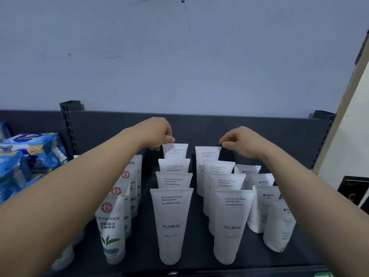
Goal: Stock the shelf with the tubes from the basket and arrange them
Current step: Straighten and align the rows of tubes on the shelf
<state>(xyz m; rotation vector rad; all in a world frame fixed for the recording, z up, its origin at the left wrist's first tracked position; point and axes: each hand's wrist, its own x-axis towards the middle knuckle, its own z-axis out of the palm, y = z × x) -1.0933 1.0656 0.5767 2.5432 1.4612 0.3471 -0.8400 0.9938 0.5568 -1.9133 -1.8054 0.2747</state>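
White FLORAL tubes stand cap-down in two rows on the dark shelf (143, 254). My left hand (157, 133) pinches the top left corner of the rearmost tube of the left row (175, 151). My right hand (239, 141) pinches the top right corner of the rearmost tube of the right row (207, 154). Each row runs toward me and ends in a front tube (171, 222) and a second front tube (232, 224). The basket is out of view.
A row of white tubes with red seals and green leaves (111, 226) stands to the left. White tubes with blue print (263, 206) stand to the right. Blue packets (30, 152) fill the neighbouring shelf bay at the left. The shelf's dark back panel (279, 134) rises behind.
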